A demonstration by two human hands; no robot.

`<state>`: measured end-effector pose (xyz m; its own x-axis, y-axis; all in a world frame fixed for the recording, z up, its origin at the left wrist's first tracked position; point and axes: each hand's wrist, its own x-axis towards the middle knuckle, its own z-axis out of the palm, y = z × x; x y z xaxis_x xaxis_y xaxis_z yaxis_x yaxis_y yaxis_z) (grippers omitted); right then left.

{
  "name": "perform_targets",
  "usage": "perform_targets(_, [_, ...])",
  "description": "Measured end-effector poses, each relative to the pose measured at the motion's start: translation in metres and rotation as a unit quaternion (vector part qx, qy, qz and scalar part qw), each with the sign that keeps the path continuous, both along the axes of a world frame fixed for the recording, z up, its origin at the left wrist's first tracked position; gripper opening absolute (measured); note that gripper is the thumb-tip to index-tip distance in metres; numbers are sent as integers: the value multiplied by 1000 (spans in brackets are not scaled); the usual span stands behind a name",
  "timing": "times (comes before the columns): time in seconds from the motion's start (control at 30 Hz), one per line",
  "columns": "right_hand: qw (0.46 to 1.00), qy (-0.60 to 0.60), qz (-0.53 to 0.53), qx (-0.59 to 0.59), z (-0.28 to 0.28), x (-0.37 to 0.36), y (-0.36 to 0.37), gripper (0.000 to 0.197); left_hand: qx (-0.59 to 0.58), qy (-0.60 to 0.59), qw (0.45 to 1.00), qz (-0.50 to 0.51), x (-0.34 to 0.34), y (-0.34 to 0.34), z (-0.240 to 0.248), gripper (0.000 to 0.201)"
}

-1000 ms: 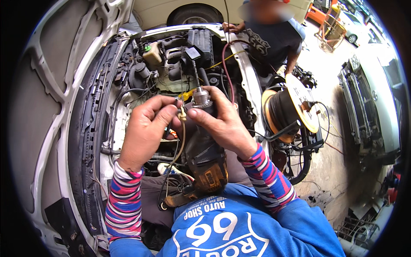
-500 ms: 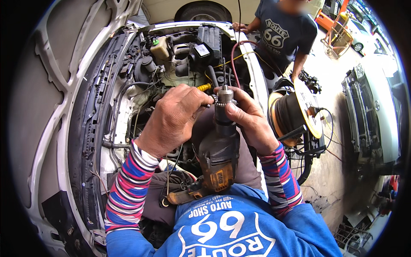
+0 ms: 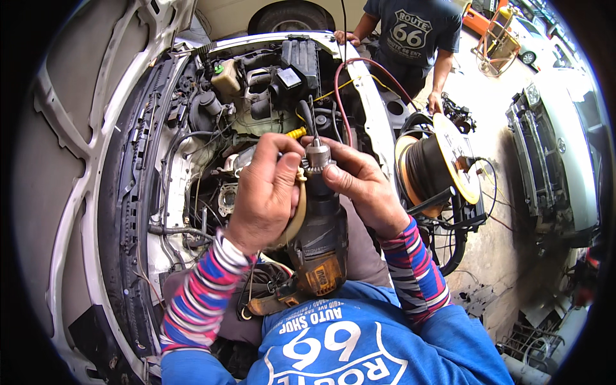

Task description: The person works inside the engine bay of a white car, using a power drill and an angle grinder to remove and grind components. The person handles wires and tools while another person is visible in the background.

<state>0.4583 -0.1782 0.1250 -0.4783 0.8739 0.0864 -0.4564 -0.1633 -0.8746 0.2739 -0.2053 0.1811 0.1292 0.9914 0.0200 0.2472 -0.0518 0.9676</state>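
A black and yellow power drill stands upright against my chest, its metal chuck pointing away from me over an open engine bay. My left hand is closed around the chuck's left side, fingers curled, with a tan cord loop beside the thumb. My right hand grips the chuck and the drill's upper body from the right, thumb pressed near the chuck. A short bit sticks out of the chuck's tip. Both sleeves are striped red, blue and white.
The white car's engine bay lies open ahead, with hoses, a black battery box and red and yellow wires. A cable reel stands to the right. Another person in a dark shirt leans on the car's far side. A silver car is parked at right.
The view has shifted so the drill and both hands sit lower in the picture. My left hand has turned around the chuck, and my right hand has slid closer to it.
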Motion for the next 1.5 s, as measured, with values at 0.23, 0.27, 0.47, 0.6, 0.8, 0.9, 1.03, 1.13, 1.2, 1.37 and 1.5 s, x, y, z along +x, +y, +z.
perform_targets(0.23, [996,-45,-72,37,10,-22,-1,43,-300,-404,855,124,-1,-12,24,21])
perform_targets(0.27, [990,-76,-113,41,10,-21,2,42,-225,-361,901,90,-5,-20,27,21])
perform_targets(0.47, [992,-84,-87,33,14,-14,20,29,-113,132,982,-73,-12,-69,14,22])
perform_targets(0.6, [993,-44,-102,-35,26,-22,39,28,42,296,934,-193,-8,-84,25,28])
perform_targets(0.8, [933,100,-302,168,59,-23,61,25,-39,315,877,-361,20,-98,52,49])
perform_targets(0.9, [879,88,-406,233,69,-34,24,20,55,337,912,-228,16,-84,53,45])
perform_targets(1.03, [939,-46,-231,250,47,-32,-45,19,198,-2,962,189,22,-71,29,55])
perform_targets(1.13, [949,-53,-220,221,29,-25,-64,22,155,152,973,82,39,-68,15,47])
perform_targets(1.2, [925,-82,-261,263,18,-11,-69,20,145,85,981,92,52,-66,5,38])
perform_targets(1.37, [878,-254,-334,231,-75,94,-108,23,128,-131,980,82,43,-46,10,34])
perform_targets(1.5, [644,-447,-593,-183,-247,214,-166,17,124,-177,969,121,10,-39,7,33])
